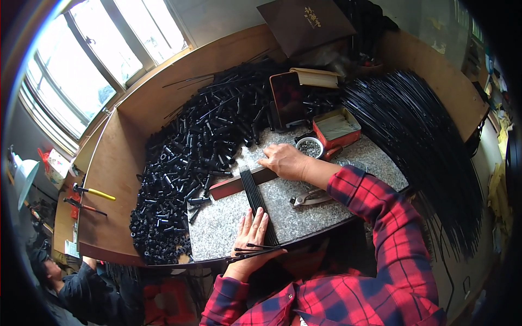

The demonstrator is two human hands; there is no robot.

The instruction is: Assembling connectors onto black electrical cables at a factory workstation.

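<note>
A row of thin black rods [252, 191] lies side by side on the speckled stone slab [212, 231], crossing a long dark bar with reddish sides [227, 187]. My left hand [251, 239] rests on the near part of the row with its fingers stretched out. A few more black rods with thicker ends [247, 252] lie across this hand, caught at the thumb. My right hand [288, 162] is at the right end of the bar, beside the far rod ends. Its fingers are curled together, and whatever is between them is hidden.
Black plastic tubular parts [185, 157] are heaped at left. A phone [288, 98], a cup of small metal pieces [309, 146], a red tin [337, 129] and pliers [312, 198] surround my right arm. Long black rods [418, 130] fill the right side. Another person [92, 288] sits lower left.
</note>
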